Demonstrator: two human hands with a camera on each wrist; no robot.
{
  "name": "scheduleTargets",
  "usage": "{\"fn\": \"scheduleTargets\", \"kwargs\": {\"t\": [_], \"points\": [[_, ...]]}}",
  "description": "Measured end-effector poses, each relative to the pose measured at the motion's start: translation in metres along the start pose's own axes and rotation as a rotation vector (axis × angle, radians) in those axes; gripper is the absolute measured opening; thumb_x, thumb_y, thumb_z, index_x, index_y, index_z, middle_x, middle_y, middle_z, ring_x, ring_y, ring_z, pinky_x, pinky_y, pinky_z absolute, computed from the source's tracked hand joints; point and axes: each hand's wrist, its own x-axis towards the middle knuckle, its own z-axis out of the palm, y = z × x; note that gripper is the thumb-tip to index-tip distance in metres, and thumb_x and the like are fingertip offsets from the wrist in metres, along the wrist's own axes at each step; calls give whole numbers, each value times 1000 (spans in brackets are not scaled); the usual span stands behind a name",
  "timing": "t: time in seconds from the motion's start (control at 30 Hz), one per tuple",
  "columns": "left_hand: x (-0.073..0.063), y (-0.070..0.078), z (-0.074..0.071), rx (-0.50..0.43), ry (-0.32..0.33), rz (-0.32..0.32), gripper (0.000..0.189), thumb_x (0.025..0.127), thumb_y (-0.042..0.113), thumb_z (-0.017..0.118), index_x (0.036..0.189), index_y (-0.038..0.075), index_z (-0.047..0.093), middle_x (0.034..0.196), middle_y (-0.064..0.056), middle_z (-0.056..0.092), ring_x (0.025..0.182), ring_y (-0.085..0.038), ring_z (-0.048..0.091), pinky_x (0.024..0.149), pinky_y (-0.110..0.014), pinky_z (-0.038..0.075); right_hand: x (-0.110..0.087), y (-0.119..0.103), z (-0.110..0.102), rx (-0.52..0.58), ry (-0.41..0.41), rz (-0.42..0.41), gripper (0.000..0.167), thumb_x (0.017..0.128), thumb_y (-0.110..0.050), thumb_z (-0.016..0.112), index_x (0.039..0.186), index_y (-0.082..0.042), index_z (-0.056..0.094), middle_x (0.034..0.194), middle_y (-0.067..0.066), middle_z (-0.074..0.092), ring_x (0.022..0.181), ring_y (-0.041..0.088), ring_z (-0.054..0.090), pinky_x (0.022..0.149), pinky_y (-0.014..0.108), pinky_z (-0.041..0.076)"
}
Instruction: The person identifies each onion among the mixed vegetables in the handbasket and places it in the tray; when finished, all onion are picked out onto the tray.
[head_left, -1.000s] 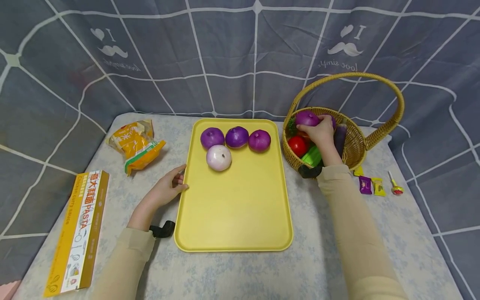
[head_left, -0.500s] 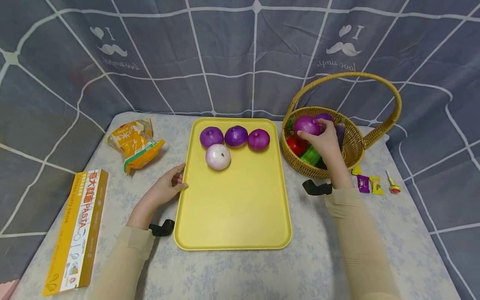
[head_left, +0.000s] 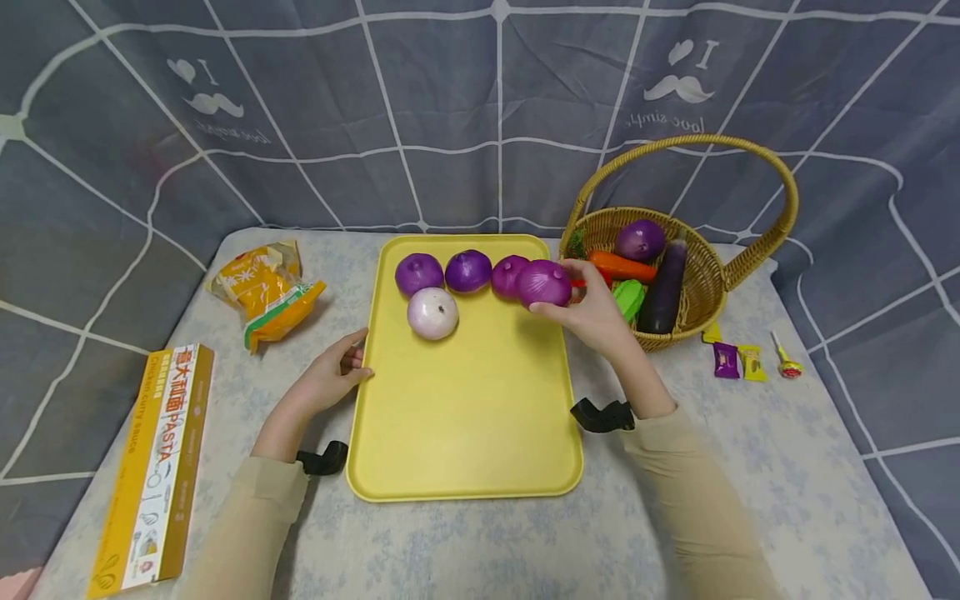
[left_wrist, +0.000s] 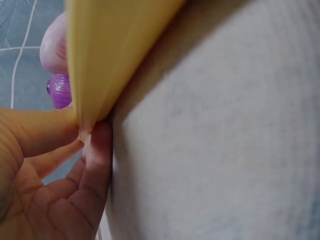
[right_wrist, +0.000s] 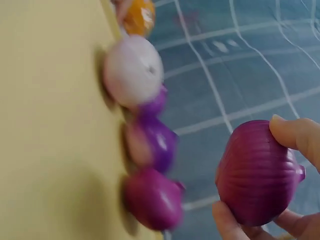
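My right hand (head_left: 600,312) holds a purple onion (head_left: 544,283) between thumb and fingers, over the right edge of the yellow tray (head_left: 465,417). In the right wrist view the held onion (right_wrist: 257,175) hangs apart from the others. Across the tray's far end lie three purple onions (head_left: 418,275), the rightmost partly covered by the held one in the head view. A whitish onion (head_left: 432,313) lies in front of them. At the tray's left edge my left hand (head_left: 326,379) pinches the rim, thumb above and fingers below, as the left wrist view shows.
A wicker basket (head_left: 708,292) at right holds a purple round vegetable (head_left: 640,241), carrot (head_left: 621,267), eggplant (head_left: 663,292) and green vegetable (head_left: 628,298). Its tall handle arches up. Wrapped candies (head_left: 726,360) and a lollipop (head_left: 787,365) lie beside it. A snack bag (head_left: 266,287) and pasta box (head_left: 153,467) are at left.
My right hand has lifted the purple onion out of the basket and carried it left over the tray. The carrot in the basket now shows. My left hand has stayed on the rim.
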Motion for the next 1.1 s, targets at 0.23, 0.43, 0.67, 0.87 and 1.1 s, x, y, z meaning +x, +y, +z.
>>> {"fn": "scheduleTargets", "kwargs": {"t": [0.23, 0.43, 0.67, 0.87, 1.1], "points": [[1, 1, 0, 15, 6, -2, 65, 100, 5, 54, 156, 0, 20, 121, -22, 50, 107, -31, 49, 91, -42, 42, 14, 4, 47, -125, -108, -41, 80, 76, -33, 85, 139, -6, 45, 137, 15, 47, 119, 32, 49, 100, 47, 46], [2, 1, 0, 12, -3, 6, 66, 100, 7, 55, 156, 0, 21, 121, -22, 50, 107, -31, 49, 91, -42, 41, 29, 9, 71, -193, -141, -58, 80, 75, -33, 86, 137, -1, 45, 134, 19, 48, 120, 33, 51, 105, 46, 43], [-1, 0, -1, 1, -5, 6, 66, 100, 7, 55, 156, 0, 21, 120, -22, 50, 107, -31, 49, 91, -42, 41, 37, 10, 91, -268, -155, -67, 77, 77, -31, 85, 138, -2, 47, 138, 18, 49, 128, 32, 49, 111, 44, 39], [-2, 2, 0, -11, -1, 21, 67, 100, 9, 57, 156, 0, 21, 120, -23, 51, 106, -30, 50, 91, -42, 42, 37, 11, 98, -258, -152, -81, 76, 79, -29, 84, 140, -3, 46, 140, 15, 52, 129, 31, 50, 110, 43, 40], [-2, 2, 0, -7, 2, 26, 67, 99, 9, 57, 156, 0, 21, 120, -23, 51, 106, -30, 50, 90, -41, 42, 33, 9, 99, -266, -149, -100, 77, 80, -30, 83, 141, -2, 44, 143, 16, 50, 133, 30, 48, 112, 43, 38]]}}
